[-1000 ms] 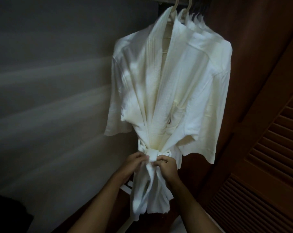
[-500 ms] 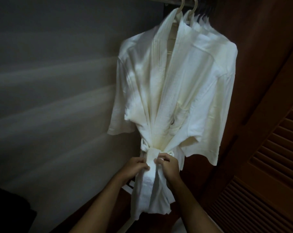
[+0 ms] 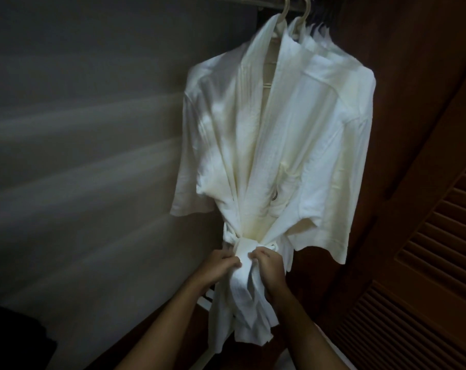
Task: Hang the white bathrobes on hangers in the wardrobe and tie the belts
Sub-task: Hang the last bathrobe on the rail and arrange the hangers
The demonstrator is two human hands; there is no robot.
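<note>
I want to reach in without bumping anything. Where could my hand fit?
Free: between the grey wall and the front bathrobe's sleeve. Crowded: the rail, with hangers bunched together, and the belt, which the left hand and right hand grip.

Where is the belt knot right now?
Head view, lower centre: the belt knot sits at the front bathrobe's waist, between the left hand and right hand.
</note>
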